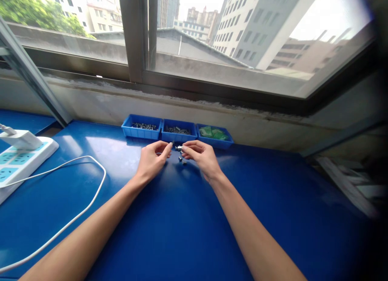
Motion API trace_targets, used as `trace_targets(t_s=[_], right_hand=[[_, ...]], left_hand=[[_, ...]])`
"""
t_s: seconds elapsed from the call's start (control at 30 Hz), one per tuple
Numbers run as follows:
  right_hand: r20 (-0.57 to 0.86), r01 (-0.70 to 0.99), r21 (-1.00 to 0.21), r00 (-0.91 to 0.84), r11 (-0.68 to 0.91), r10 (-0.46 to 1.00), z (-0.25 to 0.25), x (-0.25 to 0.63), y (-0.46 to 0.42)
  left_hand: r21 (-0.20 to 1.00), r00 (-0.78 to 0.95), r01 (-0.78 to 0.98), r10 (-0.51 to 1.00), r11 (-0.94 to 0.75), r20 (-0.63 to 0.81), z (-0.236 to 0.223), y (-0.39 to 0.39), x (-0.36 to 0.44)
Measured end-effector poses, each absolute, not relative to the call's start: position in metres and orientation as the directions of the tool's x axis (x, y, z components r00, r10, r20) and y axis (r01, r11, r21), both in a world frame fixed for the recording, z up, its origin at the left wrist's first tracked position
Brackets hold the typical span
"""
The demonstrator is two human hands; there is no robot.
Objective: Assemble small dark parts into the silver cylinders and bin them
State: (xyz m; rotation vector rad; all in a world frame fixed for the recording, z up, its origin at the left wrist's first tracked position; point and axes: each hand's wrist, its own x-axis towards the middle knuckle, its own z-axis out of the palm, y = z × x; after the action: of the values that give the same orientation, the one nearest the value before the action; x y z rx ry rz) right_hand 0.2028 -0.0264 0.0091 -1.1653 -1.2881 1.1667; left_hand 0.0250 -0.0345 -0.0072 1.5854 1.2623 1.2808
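My left hand point(154, 159) is closed in a pinch, thumb against forefinger, just in front of the blue bins. A tiny dark bit shows at its fingertips, too small to name. Facing it, my right hand point(202, 156) pinches a small silvery metal part point(179, 148) between thumb and fingers. The fingertips of both hands are close together but apart. Below them, a few small metal pieces point(180, 158) lie loose on the blue table point(182, 224).
Along the wall stand a left bin point(141, 133) and a middle bin point(178, 137) of small metal parts, and a right bin point(216, 143) with green pieces. At left lie a power strip point(45, 150) and a looping white cable point(104, 174). A window frame point(197, 85) rises behind.
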Motion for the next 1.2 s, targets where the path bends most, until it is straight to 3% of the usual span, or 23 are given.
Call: trace_targets(t_s=[0.17, 0.3, 0.37, 0.47, 0.6, 0.73, 0.8, 0.97, 1.2], right_hand=[[0.28, 0.263, -0.935, 0.133, 0.238, 0.951, 0.035, 0.205, 0.011], [0.417, 0.54, -0.786, 0.102, 0.301, 0.903, 0.047, 0.207, 0.011], [0.396, 0.638, -0.719, 0.047, 0.277, 0.917, 0.046, 0.211, -0.001], [0.253, 0.759, -0.624, -0.029, 0.186, 0.967, 0.033, 0.218, -0.023], [0.099, 0.817, -0.561, -0.09, 0.13, 0.991, 0.013, 0.213, -0.038], [0.074, 0.857, -0.509, -0.052, 0.083, 0.996, 0.005, 0.187, -0.035], [0.093, 0.876, -0.475, -0.049, 0.088, 0.994, 0.003, 0.175, -0.031], [0.253, 0.801, -0.497, -0.235, 0.335, 0.938, -0.003, 0.168, -0.026], [0.342, 0.851, -0.42, -0.171, 0.314, 0.924, -0.008, 0.177, -0.012]], left_hand=[[0.739, 0.124, 0.518, 0.892, -0.431, 0.434, -0.017, -0.031, 0.019], [0.615, 0.216, 0.625, 0.864, -0.48, 0.455, -0.02, -0.032, 0.018], [0.587, 0.238, 0.645, 0.858, -0.49, 0.455, -0.019, -0.032, 0.018], [0.579, 0.251, 0.653, 0.86, -0.489, 0.444, -0.02, -0.032, 0.019], [0.566, 0.234, 0.682, 0.871, -0.464, 0.432, -0.023, -0.028, 0.021], [0.493, 0.244, 0.729, 0.854, -0.475, 0.46, -0.027, -0.022, 0.018], [0.47, 0.249, 0.743, 0.848, -0.477, 0.468, -0.027, -0.019, 0.015], [0.462, 0.215, 0.776, 0.869, -0.429, 0.447, -0.026, -0.014, 0.007], [0.461, 0.202, 0.788, 0.879, -0.408, 0.433, -0.025, -0.016, 0.008]])
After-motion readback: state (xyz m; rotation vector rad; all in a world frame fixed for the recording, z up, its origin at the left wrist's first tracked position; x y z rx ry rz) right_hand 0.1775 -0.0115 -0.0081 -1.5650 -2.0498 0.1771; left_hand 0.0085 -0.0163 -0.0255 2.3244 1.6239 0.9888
